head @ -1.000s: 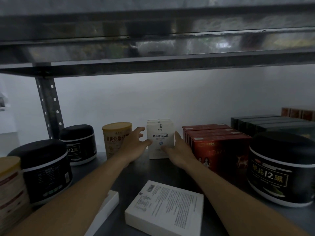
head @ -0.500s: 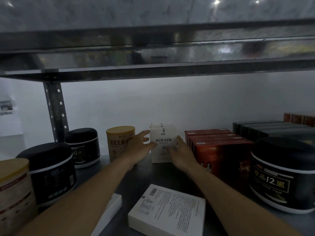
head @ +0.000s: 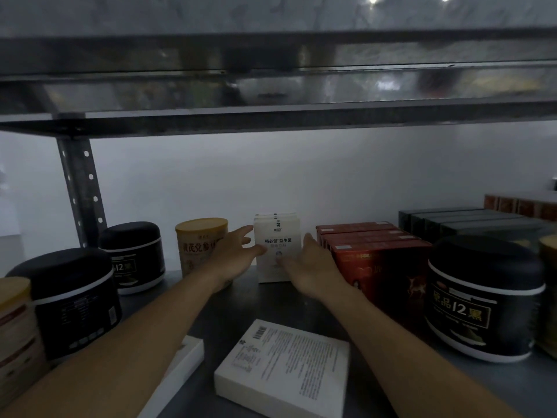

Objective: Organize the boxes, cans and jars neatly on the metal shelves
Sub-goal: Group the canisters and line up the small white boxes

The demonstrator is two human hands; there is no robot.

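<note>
Box (head: 278, 236), white and upright, stands at 12 o'clock deep on the shelf (head: 241, 306), left hand (head: 232, 257) at its 9 o'clock side, right hand (head: 307, 267) at its 3, both equally near, fingers (head: 245, 230) straight, touching it without curling round

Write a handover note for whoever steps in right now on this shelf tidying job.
Left hand and right hand: both open, flat against either side of the upright white box at the back of the shelf.
Done: red boxes lined up to its right, yellow can to its left.
Left: flat white box and thinner white box lie loose at the front; stand them in line. Black jars sit at both ends; probably group them.
</note>
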